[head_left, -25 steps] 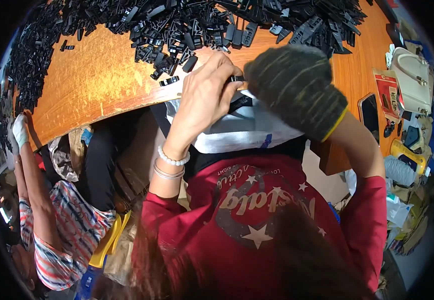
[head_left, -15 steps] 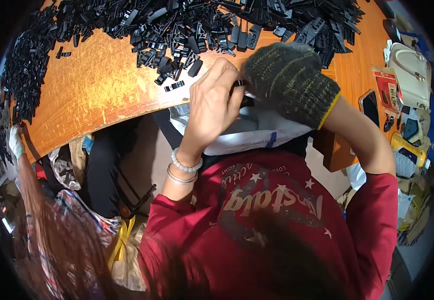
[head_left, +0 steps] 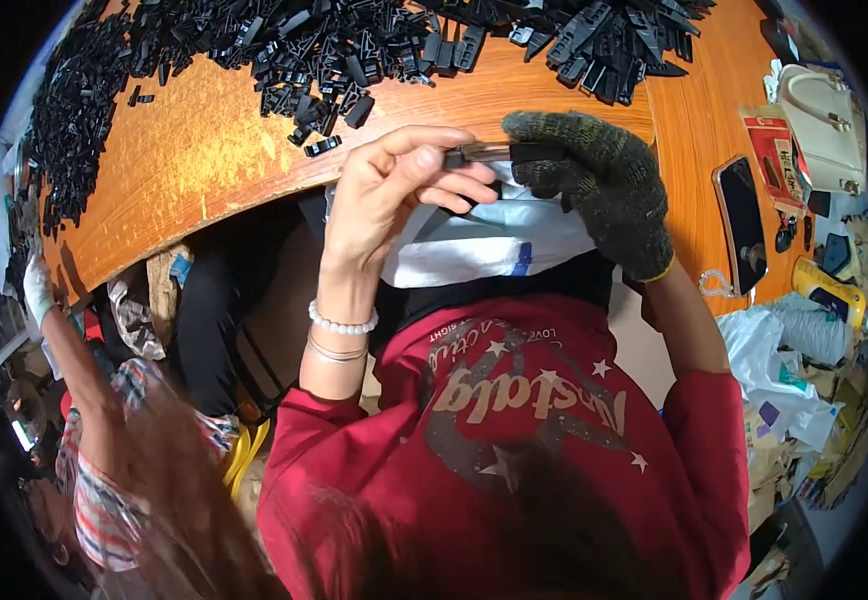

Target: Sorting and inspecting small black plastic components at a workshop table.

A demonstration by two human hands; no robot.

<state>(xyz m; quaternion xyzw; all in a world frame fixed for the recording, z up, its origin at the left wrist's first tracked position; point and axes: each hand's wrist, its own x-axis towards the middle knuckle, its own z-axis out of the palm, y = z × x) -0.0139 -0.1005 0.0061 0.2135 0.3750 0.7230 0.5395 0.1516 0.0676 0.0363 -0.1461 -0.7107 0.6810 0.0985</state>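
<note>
My left hand (head_left: 379, 185) is bare, with a bead bracelet and thin bangles at the wrist. Its thumb and fingertips pinch the dark end of a narrow black plastic part (head_left: 532, 152) above the lap. My right hand (head_left: 609, 190), in a dark knitted glove with a yellow cuff, grips the part's thicker end. A thin strip runs between the two ends; whether it is one part or two pieces I cannot tell. Under both hands a white cloth or bag (head_left: 464, 258) lies across the lap, at the table's edge.
A large heap of black plastic clips (head_left: 329, 60) covers the back of the wooden table (head_left: 214, 150). Longer black parts (head_left: 609, 50) lie farther right. A phone (head_left: 741, 225), a red packet (head_left: 776, 160) and a pale handbag (head_left: 822, 125) sit at right. A co-worker's gloved hand (head_left: 36, 285) touches the left edge.
Both hands have moved apart, the left one leftward, and the black part now shows between them. The right glove has turned so its fingers point left. My view has shifted slightly.
</note>
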